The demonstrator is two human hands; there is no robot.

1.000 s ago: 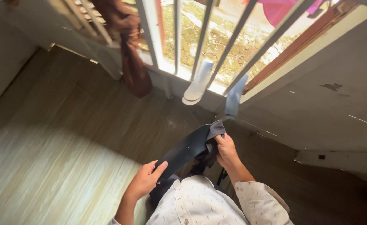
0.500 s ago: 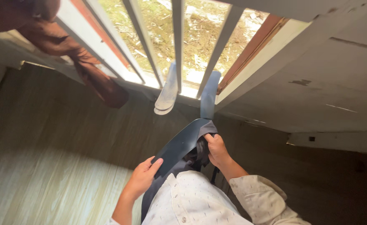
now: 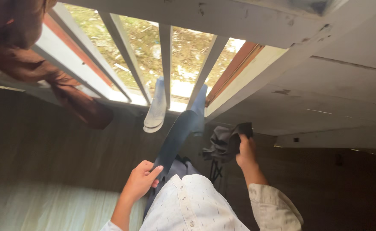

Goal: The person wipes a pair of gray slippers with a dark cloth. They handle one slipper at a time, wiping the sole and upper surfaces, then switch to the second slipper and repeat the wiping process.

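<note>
- Left hand (image 3: 141, 179): fingers curled around the lower end of a long dark strip (image 3: 175, 139), thumb on top. The strip, possibly a shoe sole or insole, rises from this hand toward the window bars (image 3: 165, 64). The grip covers one end only; the far end is unsupported, so a loose pinch could let the strip tilt or slide out.
- Right hand (image 3: 245, 152): fingers closed on a bunched dark grey cloth (image 3: 222, 145), held just right of the strip and apart from it. Loose folds hang below the fist; a trailing fold could snag the thin dark straps (image 3: 215, 171) beneath it, or slip free.
- Hidden: the person's white shirt (image 3: 192, 205) covers the strip's lower end, and what the straps belong to cannot be told. The right-hand fingertips are buried in the cloth.
- Pale shoe sole (image 3: 156, 113) and a blue-grey piece (image 3: 200, 107): both stand propped against the bars at the sill, just beyond the strip's far end. A swing of the strip could knock either one down or out through the gaps.
- Brown cloth (image 3: 47, 77) hangs on the bars at far left; its upper part is cut off by the frame edge.
- Interior floor and wall are dim and blurred; surface detail is not legible.
</note>
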